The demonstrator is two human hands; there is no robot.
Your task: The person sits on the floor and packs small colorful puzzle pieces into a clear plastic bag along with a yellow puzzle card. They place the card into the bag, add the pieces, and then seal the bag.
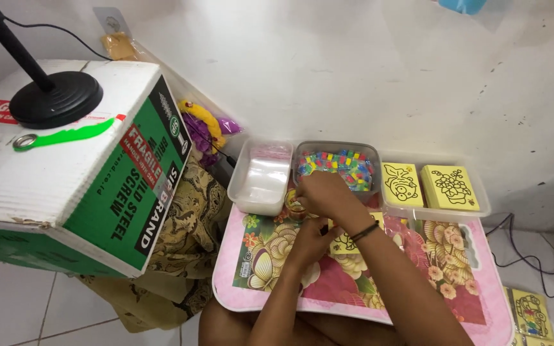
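My right hand, with a dark band on the wrist, is curled over a small round jar at the far edge of a pink flowered tray. Just beneath it lies my left hand, resting on a yellow picture card on the tray. The right hand covers its fingers, so what they hold is unclear. Right behind the hands stands a clear tub of small multicoloured pieces.
A clear tub of plastic bags stands left of the coloured pieces, and a tub of yellow picture cards to the right. A large cardboard box with a black stand is on the left. Cables and more cards lie on the floor at right.
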